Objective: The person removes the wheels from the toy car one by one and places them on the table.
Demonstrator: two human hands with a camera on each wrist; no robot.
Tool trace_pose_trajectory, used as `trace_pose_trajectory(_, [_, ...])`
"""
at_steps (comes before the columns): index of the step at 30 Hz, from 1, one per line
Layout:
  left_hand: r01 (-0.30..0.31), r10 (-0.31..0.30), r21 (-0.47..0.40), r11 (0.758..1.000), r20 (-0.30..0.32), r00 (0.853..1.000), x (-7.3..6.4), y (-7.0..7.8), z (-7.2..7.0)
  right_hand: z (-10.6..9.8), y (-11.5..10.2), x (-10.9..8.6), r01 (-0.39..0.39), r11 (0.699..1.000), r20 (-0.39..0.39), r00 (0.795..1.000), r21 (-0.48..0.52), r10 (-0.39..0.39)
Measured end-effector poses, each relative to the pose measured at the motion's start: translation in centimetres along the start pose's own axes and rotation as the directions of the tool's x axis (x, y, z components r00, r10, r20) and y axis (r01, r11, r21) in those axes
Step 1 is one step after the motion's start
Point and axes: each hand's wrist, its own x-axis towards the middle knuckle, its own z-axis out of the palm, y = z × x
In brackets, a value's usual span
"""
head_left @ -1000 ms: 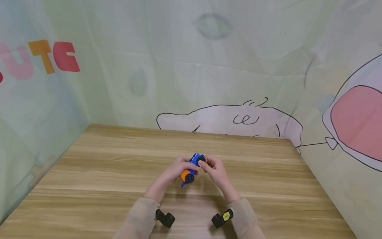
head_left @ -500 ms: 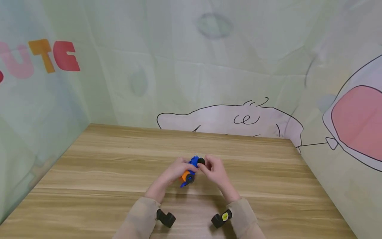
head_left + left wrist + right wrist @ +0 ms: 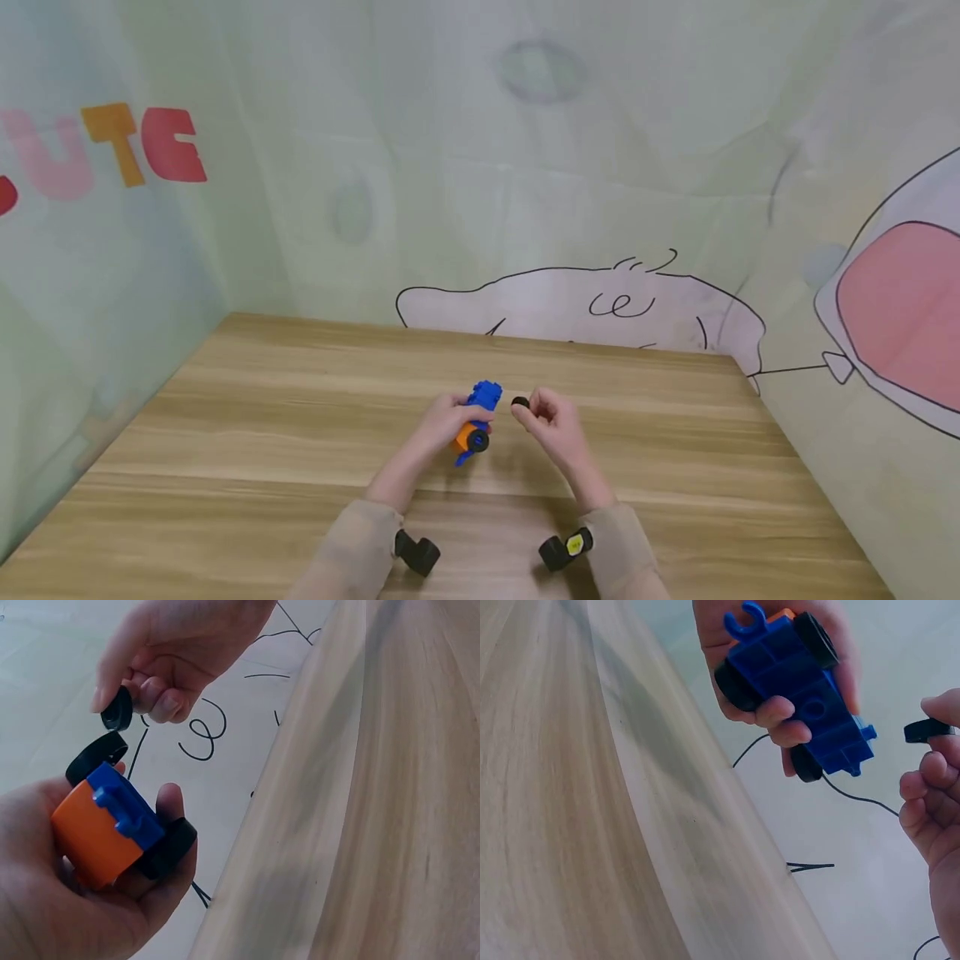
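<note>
My left hand (image 3: 441, 422) grips a blue and orange toy car (image 3: 485, 395) above the table. In the left wrist view, its orange body (image 3: 96, 838) faces the camera between two black wheels. The right wrist view shows the blue underside (image 3: 780, 664), a blue hook (image 3: 746, 622) at one end and three wheels fitted. No wheel shows at one corner of the end away from the hook. To the right, my right hand (image 3: 557, 427) pinches a loose black wheel (image 3: 521, 402) between thumb and fingers, a small gap from the car.
A wood-grain table (image 3: 300, 400) lies under both hands. Printed cloth walls (image 3: 300, 208) with cartoon drawings rise at its back and sides. Black wrist cameras (image 3: 417, 553) sit on both sleeves.
The black wheel has come off the car and moved right with my right hand. My left hand still holds the car, now turned slightly more upright in the head view.
</note>
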Motion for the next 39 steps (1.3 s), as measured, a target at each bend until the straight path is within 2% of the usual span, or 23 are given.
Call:
trace_pose_trajectory(3, [-0.002, 0.002, -0.027, 1.000, 0.005, 1.000, 0.1, 0.0, 0.1, 0.3, 1.4, 0.3, -0.010, 1.000, -0.003, 1.000, -0.003, 0.010])
trace_pose_trajectory(9, [0.008, -0.009, -0.043, 0.999, -0.017, 1.000, 0.4, -0.3, -0.1, 0.3, 1.8, 0.3, -0.005, 1.000, 0.001, 1.000, 0.012, 0.005])
trace_pose_trajectory(13, [0.004, -0.004, -0.054, 0.999, -0.001, 1.000, 0.5, -0.4, -0.5, 0.3, 2.1, 0.3, -0.014, 1.000, -0.009, 1.000, -0.009, 0.014])
trace_pose_trajectory(18, [0.002, -0.001, -0.070, 0.998, 0.012, 1.000, 0.5, -0.1, -1.0, 0.0, 2.4, 0.5, -0.079, 0.997, -0.044, 0.996, -0.014, 0.079])
trace_pose_trajectory(24, [-0.003, 0.004, -0.079, 0.997, 0.008, 1.000, 0.6, 0.0, -1.4, -0.9, 3.0, 1.1, -0.190, 0.982, -0.103, 0.976, 0.004, 0.189])
trace_pose_trajectory(34, [-0.012, 0.012, -0.064, 0.998, 0.000, 1.000, 0.4, 0.1, -1.9, -1.8, 4.8, 1.5, -0.220, 0.975, -0.076, 0.973, -0.010, 0.218])
trace_pose_trajectory(39, [-0.018, 0.018, -0.052, 0.998, -0.001, 1.000, 0.5, 0.0, -1.9, -2.3, 5.7, 1.4, -0.255, 0.965, -0.094, 0.964, -0.063, 0.248])
